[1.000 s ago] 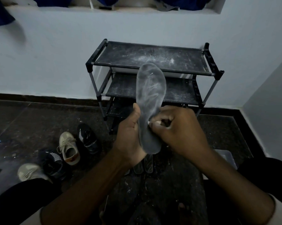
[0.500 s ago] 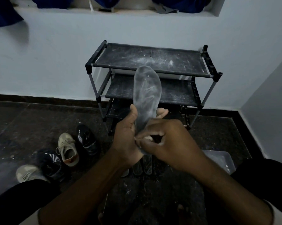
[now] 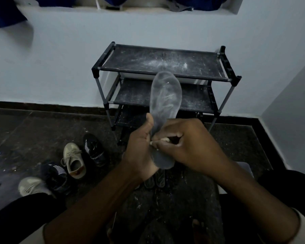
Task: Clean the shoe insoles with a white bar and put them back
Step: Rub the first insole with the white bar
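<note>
Insole (image 3: 165,95), grey and smeared with white, is held upright in mid-air in the middle of the view, toe end up. It is in front of a black shoe rack (image 3: 158,60) whose dusty shelves stand against the pale wall.

At the far left, on the dark floor (image 3: 34,131), four shoes lie close together: a pale shoe (image 3: 32,186) by the person's knee, a dark striped shoe (image 3: 55,175) beside it, a beige laced shoe (image 3: 74,161), then a black shoe (image 3: 94,150) nearer the rack.

The left hand (image 3: 141,148) has its grip closed round the insole's lower half, thumb up along the left edge. To its right, the right hand (image 3: 188,145) has its grip pinched on a small white bar (image 3: 163,139), pressing it against the insole's face above the heel. Below the hands, two dark sole-shaped pieces (image 3: 159,178) lie side by side on the floor.
</note>
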Available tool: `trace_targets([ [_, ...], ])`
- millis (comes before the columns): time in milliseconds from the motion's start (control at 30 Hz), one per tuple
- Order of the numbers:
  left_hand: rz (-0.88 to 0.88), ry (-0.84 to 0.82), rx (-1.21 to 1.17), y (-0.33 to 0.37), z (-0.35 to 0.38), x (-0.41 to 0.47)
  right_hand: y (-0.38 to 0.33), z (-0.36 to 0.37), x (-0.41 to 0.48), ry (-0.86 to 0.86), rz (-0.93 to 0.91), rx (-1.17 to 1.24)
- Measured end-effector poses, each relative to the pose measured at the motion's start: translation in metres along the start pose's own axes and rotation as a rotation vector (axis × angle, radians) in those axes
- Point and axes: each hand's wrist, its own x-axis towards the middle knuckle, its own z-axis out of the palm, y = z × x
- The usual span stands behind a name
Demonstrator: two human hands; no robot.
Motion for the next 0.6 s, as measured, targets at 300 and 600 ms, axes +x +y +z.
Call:
trace_targets([
  [300, -0.029, -0.03, -0.033, 0.0015, -0.0027, 0.0006, -0.0043, -0.0009, -0.0017, -0.097, -0.052, -0.078],
  [600, -0.052, -0.046, -0.045, 0.0026, -0.0034, -0.0009, -0.0052, 0.0002, -0.0032, -0.104, -0.062, -0.073],
])
